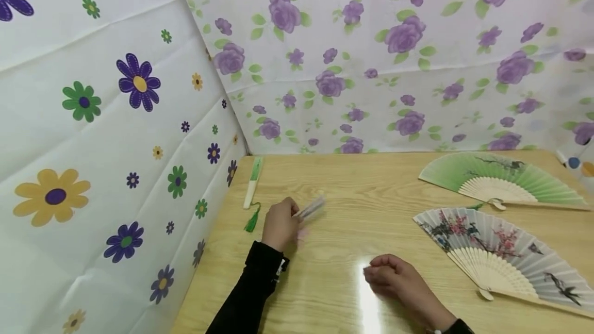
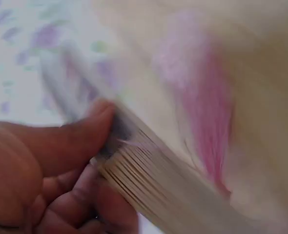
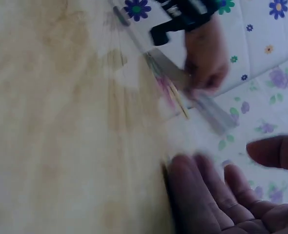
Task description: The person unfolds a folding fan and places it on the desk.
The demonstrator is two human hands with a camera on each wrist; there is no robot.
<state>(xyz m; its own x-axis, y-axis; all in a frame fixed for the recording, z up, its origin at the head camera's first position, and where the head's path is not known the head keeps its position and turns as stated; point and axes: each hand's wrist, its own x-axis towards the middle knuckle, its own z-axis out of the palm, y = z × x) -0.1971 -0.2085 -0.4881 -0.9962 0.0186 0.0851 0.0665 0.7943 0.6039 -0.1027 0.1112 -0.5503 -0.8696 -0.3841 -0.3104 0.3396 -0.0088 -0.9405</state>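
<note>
My left hand (image 1: pixel 280 224) is above the left part of the wooden table and grips a folded fan (image 1: pixel 313 207). In the left wrist view the fan's pale, close-stacked ribs (image 2: pixel 154 183) lie between thumb and fingers, and a pink tassel (image 2: pixel 205 102) hangs beside them. Its greyish-white cloth end is blurred. Over the front middle of the table, my right hand (image 1: pixel 399 280) holds nothing. The right wrist view shows the right hand's fingers (image 3: pixel 188 185) loosely bent, with the thumb apart from them.
Beyond my left hand lies a folded green fan (image 1: pixel 253 177) with a green tassel (image 1: pixel 252 220). Two spread fans lie at the right: a green one (image 1: pixel 438 171) farther back and a white blossom-painted one (image 1: pixel 515 236) nearer. Flowered cloths (image 1: pixel 301 81) hang behind and left of the table (image 1: pixel 362 184).
</note>
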